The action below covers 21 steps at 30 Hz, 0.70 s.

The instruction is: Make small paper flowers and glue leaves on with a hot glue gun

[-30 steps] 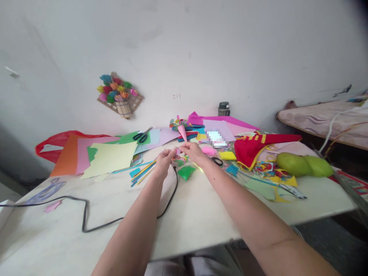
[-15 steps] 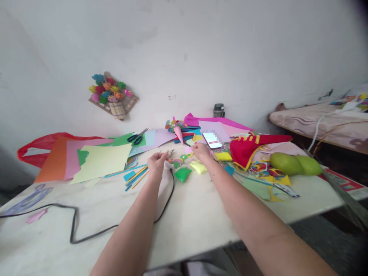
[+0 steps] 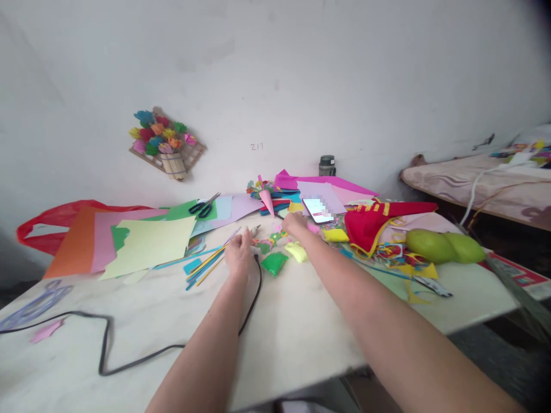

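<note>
My left hand is closed, its fingers curled at the middle of the table. A thin lilac strip shows beside its fingers; whether they hold it I cannot tell. Right by this hand lies what looks like a glue gun, its metal nozzle pointing away and a black cord at its rear. Further right, my right hand is closed over small paper cutouts, its fingertips hidden. Nearer me are a green packet and a pale yellow packet. Coloured paper strips lie left of my left hand.
Coloured paper sheets and dark scissors lie at left. A pink paper cone with flowers is at the back, near a phone. Red cloth and green fruit lie at right.
My left hand has turned and moved slightly toward me and right, its fingers now lower beside the nozzle. My right hand has shifted slightly, its fingers curled lower. The view has moved a little.
</note>
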Each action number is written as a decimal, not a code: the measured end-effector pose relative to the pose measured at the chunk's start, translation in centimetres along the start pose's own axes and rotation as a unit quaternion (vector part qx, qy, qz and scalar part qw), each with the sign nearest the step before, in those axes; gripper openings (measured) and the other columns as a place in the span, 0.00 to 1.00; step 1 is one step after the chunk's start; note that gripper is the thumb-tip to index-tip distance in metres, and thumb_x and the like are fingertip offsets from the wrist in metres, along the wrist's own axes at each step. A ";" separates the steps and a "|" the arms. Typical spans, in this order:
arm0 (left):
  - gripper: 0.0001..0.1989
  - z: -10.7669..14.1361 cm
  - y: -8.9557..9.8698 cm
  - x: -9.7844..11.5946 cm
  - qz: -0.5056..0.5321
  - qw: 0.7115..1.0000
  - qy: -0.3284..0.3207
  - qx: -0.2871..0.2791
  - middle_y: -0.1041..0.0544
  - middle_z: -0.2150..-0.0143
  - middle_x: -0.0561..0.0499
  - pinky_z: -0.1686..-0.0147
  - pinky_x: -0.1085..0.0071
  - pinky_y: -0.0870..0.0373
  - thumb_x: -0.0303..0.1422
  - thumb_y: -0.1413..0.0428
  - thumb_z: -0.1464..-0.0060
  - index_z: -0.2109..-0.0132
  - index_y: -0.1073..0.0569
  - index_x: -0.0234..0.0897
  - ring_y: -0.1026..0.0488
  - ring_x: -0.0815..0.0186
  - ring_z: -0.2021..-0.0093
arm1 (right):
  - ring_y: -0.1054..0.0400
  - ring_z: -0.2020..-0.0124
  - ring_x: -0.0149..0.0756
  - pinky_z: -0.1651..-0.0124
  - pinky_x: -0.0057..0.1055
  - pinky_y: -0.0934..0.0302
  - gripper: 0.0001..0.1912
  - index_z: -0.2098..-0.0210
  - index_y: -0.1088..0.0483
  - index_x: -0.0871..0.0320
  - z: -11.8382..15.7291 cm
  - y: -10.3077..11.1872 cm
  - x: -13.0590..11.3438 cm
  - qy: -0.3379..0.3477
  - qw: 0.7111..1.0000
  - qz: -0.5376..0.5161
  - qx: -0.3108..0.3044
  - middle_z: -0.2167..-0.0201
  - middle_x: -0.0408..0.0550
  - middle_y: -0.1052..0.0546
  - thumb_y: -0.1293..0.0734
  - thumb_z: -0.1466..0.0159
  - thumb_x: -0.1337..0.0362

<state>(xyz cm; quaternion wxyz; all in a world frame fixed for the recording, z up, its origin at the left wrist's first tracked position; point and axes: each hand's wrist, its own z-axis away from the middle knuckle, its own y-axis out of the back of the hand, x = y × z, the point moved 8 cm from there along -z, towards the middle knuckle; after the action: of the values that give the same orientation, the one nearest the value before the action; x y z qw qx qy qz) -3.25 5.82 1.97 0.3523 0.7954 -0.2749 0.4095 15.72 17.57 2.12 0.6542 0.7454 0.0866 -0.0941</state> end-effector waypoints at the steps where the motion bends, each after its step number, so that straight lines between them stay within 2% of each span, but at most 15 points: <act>1: 0.25 0.0 0.0 -0.1 -0.005 1.000 0.000 0.003 0.35 0.85 0.52 0.80 0.73 0.46 0.50 0.58 0.51 0.79 0.30 0.34 0.38 0.68 0.81 | 0.41 0.52 0.46 0.55 0.37 0.48 0.16 0.59 0.29 0.63 -0.1 -0.1 0.2 -0.001 1.000 0.001 0.005 0.58 0.60 0.29 0.39 0.46 0.66; 7: 0.25 -0.4 0.5 -0.8 -0.023 0.999 0.012 0.032 0.32 0.82 0.51 0.76 0.72 0.43 0.49 0.61 0.50 0.77 0.30 0.36 0.36 0.66 0.78 | 0.39 0.54 0.44 0.56 0.36 0.48 0.14 0.61 0.28 0.60 -0.1 0.1 1.3 -0.006 1.000 0.010 0.024 0.59 0.56 0.28 0.40 0.46 0.66; 12: 0.20 -0.6 0.7 -1.1 -0.030 0.998 0.024 0.053 0.30 0.77 0.52 0.74 0.72 0.41 0.48 0.56 0.52 0.73 0.31 0.37 0.35 0.67 0.75 | 0.34 0.61 0.40 0.58 0.35 0.49 0.12 0.65 0.27 0.57 1.1 0.7 1.5 0.030 0.999 0.031 0.001 0.63 0.51 0.26 0.38 0.48 0.67; 18: 0.23 -0.5 0.3 -0.9 -0.075 0.997 0.023 0.018 0.31 0.80 0.50 0.75 0.71 0.43 0.48 0.59 0.51 0.76 0.30 0.37 0.36 0.65 0.77 | 0.40 0.56 0.42 0.54 0.38 0.56 0.10 0.70 0.26 0.55 3.2 3.1 0.4 0.095 0.991 0.067 0.070 0.65 0.51 0.25 0.38 0.48 0.68; 21: 0.25 -0.4 0.3 -0.7 -0.072 0.997 0.022 0.013 0.31 0.81 0.49 0.75 0.71 0.44 0.49 0.61 0.50 0.77 0.30 0.37 0.35 0.64 0.78 | 0.42 0.55 0.42 0.54 0.38 0.57 0.09 0.72 0.25 0.54 3.9 3.6 0.0 0.119 0.988 0.078 0.068 0.67 0.50 0.25 0.38 0.48 0.67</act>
<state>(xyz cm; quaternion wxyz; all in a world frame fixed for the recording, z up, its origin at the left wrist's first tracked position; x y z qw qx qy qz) -4.07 6.04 1.64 0.3764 0.8086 -0.2033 0.4039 16.50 13.22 5.10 0.5926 0.7984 0.0987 0.0404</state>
